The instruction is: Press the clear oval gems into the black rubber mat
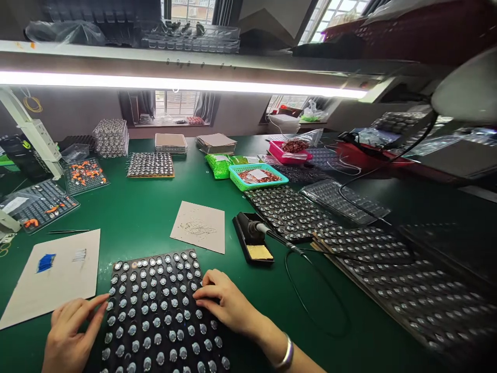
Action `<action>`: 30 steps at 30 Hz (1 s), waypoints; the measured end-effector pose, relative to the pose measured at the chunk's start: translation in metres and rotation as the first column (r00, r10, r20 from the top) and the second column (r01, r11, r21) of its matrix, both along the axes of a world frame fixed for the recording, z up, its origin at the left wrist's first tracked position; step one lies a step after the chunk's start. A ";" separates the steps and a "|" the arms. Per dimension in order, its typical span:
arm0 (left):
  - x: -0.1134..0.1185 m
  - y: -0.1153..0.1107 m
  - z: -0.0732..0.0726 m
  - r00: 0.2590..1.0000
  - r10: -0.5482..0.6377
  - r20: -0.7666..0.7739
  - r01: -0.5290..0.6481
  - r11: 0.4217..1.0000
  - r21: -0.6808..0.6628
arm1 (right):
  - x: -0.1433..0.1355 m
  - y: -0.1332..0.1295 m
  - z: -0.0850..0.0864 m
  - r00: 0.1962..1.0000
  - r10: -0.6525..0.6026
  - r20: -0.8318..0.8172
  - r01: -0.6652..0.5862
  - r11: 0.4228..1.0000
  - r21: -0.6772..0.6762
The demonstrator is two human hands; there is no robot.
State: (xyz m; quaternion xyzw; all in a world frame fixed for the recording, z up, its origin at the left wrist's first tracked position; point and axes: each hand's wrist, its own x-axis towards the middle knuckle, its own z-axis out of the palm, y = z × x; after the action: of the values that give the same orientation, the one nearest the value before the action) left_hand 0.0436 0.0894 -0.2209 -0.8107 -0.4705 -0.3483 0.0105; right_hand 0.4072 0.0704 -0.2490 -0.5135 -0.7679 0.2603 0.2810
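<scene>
The black tray (155, 316) of small round silver-capped parts lay at the near edge of the green table (147, 212), its long axis running away from me, when I had both hands on it. My right hand (227, 305) rested flat on its right half, fingers loosely together and clamped on nothing, and sat nearer the tray's middle than my left hand (70, 334), whose spread fingertips touched only the left rim. A grey card (54, 280) lay just left of the tray, with a soldering iron stand (253, 241) and further loaded trays (388, 274) well off to the right.
</scene>
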 end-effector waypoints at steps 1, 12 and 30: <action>0.000 0.000 0.000 1.000 -0.001 0.000 0.001 1.000 0.003 | 0.001 0.000 0.000 1.000 0.001 0.000 -0.001 1.000 0.003; 0.000 0.001 -0.001 1.000 0.009 0.008 -0.009 1.000 0.012 | -0.006 -0.013 0.012 1.000 0.007 0.017 -0.007 1.000 0.019; 0.007 -0.002 0.010 1.000 0.007 0.021 -0.008 0.999 0.033 | -0.029 -0.019 -0.001 1.000 -0.012 0.025 0.011 0.998 0.062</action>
State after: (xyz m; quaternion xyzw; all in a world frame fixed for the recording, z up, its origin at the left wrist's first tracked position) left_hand 0.0503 0.0875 -0.2113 -0.8049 -0.4678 -0.3646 0.0204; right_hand 0.3786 0.0516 -0.2497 -0.5122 -0.7761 0.2284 0.2884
